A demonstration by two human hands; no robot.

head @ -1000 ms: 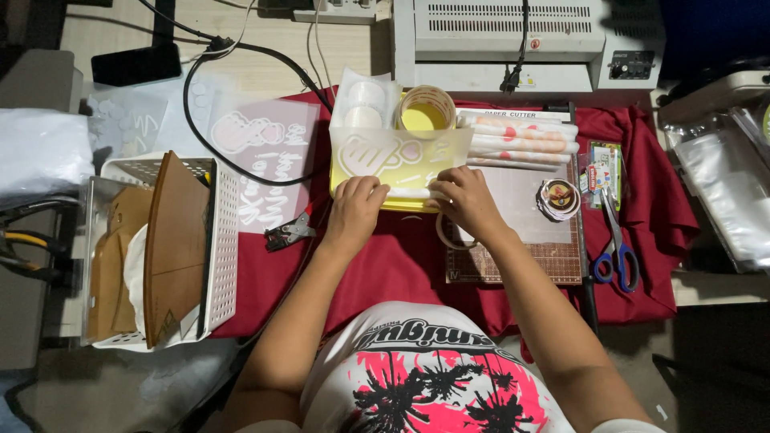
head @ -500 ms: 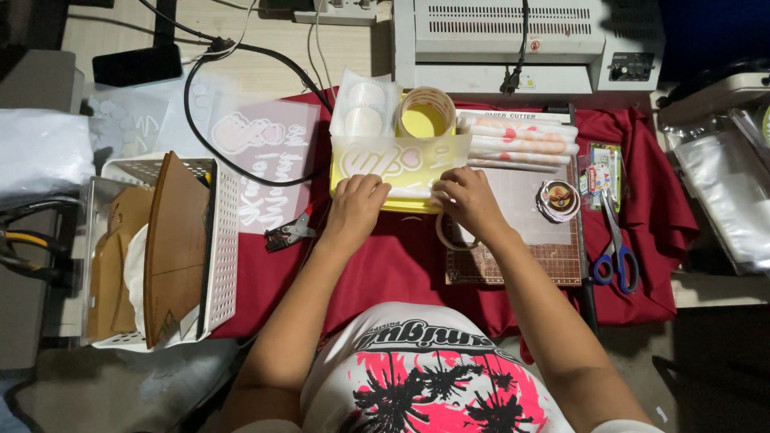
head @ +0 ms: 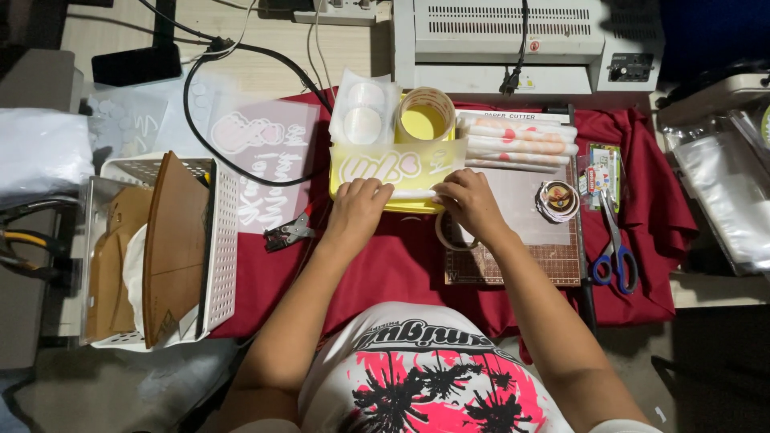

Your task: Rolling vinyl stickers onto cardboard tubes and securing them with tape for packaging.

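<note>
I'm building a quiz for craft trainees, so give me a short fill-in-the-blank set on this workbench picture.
1. Both the left hand and the right hand rest on a ____ sheet with pale cut-out shapes.
2. The scissors have ____ handles.
3. The white basket stands to the person's ____.
4. The cloth covering the table is ____.

Missing words: yellow; blue; left; red

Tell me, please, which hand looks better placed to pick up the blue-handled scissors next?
Probably the right hand. It rests on the yellow sheet, on the same side as the scissors, with only the cutting mat between them. The left hand would have to cross over it.
</note>
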